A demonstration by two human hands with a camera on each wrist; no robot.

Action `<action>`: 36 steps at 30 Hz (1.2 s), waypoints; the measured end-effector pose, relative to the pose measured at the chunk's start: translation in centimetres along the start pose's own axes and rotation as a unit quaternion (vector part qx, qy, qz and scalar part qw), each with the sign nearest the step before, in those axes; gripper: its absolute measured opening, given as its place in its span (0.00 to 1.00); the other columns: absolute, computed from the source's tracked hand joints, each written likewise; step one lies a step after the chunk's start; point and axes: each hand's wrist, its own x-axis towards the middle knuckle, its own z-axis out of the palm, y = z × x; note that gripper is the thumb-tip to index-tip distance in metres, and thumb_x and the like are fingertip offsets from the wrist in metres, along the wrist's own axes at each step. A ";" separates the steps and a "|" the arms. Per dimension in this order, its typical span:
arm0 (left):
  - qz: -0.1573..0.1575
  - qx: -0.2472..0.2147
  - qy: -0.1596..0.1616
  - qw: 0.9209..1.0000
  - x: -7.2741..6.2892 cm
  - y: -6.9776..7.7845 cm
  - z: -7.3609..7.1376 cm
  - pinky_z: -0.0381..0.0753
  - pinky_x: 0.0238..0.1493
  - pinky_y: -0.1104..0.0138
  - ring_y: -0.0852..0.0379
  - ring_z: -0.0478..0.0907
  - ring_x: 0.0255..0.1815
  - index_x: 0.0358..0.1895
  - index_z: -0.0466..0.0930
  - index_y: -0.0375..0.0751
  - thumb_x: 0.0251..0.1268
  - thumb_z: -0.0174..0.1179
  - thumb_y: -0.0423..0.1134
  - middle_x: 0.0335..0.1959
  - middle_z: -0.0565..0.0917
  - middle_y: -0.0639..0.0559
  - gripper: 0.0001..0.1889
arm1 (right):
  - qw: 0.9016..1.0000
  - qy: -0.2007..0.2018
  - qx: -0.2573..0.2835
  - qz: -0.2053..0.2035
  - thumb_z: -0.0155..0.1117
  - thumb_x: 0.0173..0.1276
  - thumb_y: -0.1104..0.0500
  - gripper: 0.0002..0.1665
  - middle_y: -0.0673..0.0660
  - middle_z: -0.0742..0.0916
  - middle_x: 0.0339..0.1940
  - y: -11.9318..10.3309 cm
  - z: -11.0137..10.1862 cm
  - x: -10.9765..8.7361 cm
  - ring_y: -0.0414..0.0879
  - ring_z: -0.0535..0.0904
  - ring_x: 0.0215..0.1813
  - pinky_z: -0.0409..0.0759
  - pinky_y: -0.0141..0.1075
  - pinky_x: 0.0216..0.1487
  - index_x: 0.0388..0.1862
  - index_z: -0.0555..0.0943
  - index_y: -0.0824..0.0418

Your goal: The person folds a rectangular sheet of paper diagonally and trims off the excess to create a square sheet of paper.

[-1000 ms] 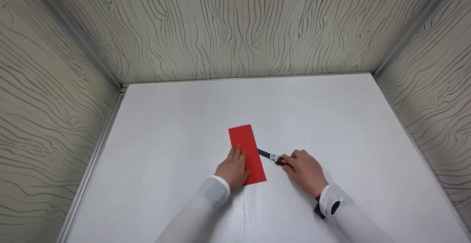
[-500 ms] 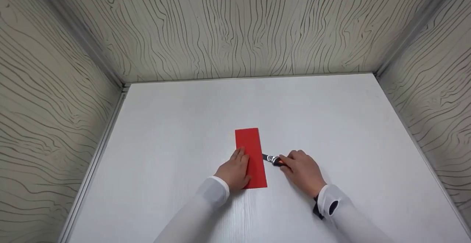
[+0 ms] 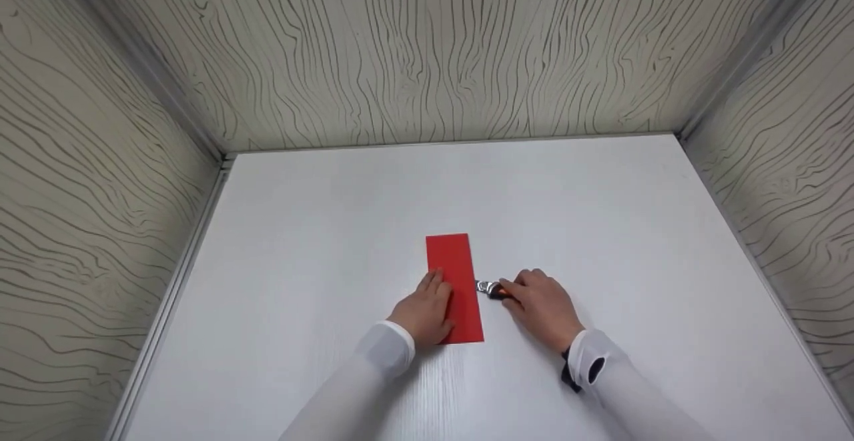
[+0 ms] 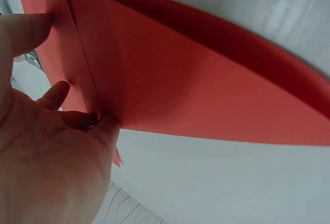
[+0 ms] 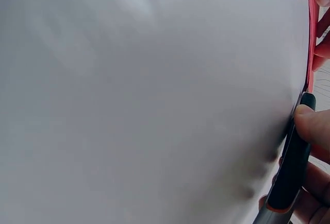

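Note:
A folded strip of red paper [image 3: 460,289] lies on the white table, its long side running away from me. My left hand [image 3: 420,309] presses on its left part with the fingers laid flat. In the left wrist view the red paper [image 4: 154,74] shows overlapping layers, with a gap along one edge. My right hand [image 3: 544,307] grips a black and orange utility knife [image 3: 492,289], held low at the paper's right edge. Its metal front meets that edge, and the blade is hidden by the paper. In the right wrist view the thumb presses on the dark handle [image 5: 291,167].
The white tabletop [image 3: 320,227] spreads around both hands. Wood-grain panels [image 3: 427,47] stand at the back and both sides, joined by grey metal strips [image 3: 173,274].
The paper has turned slightly and shifted right and nearer, then stayed put. The right hand has moved the knife left, and its dark blade has gone out of sight at the paper's edge.

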 end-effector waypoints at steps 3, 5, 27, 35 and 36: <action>0.003 0.001 -0.002 1.000 -0.1 0.0 -0.1 0.77 0.64 0.60 0.43 0.55 0.81 0.66 0.67 0.39 0.69 0.64 0.48 0.80 0.60 0.40 0.29 | 1.000 0.002 0.000 -0.004 0.76 0.65 0.57 0.21 0.51 0.84 0.37 0.0 0.1 0.2 0.46 0.76 0.39 0.79 0.42 0.41 0.57 0.87 0.57; 0.004 0.003 -0.001 1.000 -0.1 0.0 -0.1 0.77 0.65 0.60 0.43 0.55 0.81 0.66 0.67 0.39 0.69 0.63 0.48 0.80 0.60 0.40 0.28 | 1.000 0.002 0.000 -0.003 0.76 0.65 0.58 0.21 0.51 0.84 0.38 0.0 0.2 0.2 0.46 0.76 0.40 0.79 0.42 0.42 0.58 0.87 0.57; -0.028 0.012 0.008 0.999 0.5 0.7 0.1 0.80 0.61 0.57 0.44 0.59 0.79 0.69 0.67 0.42 0.68 0.67 0.49 0.78 0.64 0.43 0.32 | 1.000 0.008 -0.003 0.024 0.76 0.64 0.58 0.21 0.51 0.82 0.34 1.0 -0.1 0.5 0.47 0.74 0.37 0.77 0.40 0.37 0.57 0.88 0.57; -0.039 0.015 0.023 0.999 0.6 1.2 0.1 0.83 0.56 0.56 0.43 0.61 0.77 0.68 0.69 0.43 0.67 0.68 0.49 0.77 0.64 0.42 0.31 | 0.999 0.004 0.003 0.031 0.75 0.65 0.58 0.21 0.49 0.81 0.34 0.7 -0.2 0.5 0.45 0.73 0.37 0.76 0.39 0.38 0.57 0.88 0.56; -0.039 0.014 0.022 0.999 0.6 1.2 0.0 0.83 0.57 0.56 0.43 0.61 0.78 0.68 0.69 0.43 0.67 0.67 0.49 0.78 0.63 0.42 0.30 | 0.999 0.003 0.004 0.032 0.75 0.65 0.58 0.21 0.49 0.81 0.34 0.7 -0.2 0.5 0.45 0.73 0.37 0.76 0.39 0.38 0.57 0.88 0.56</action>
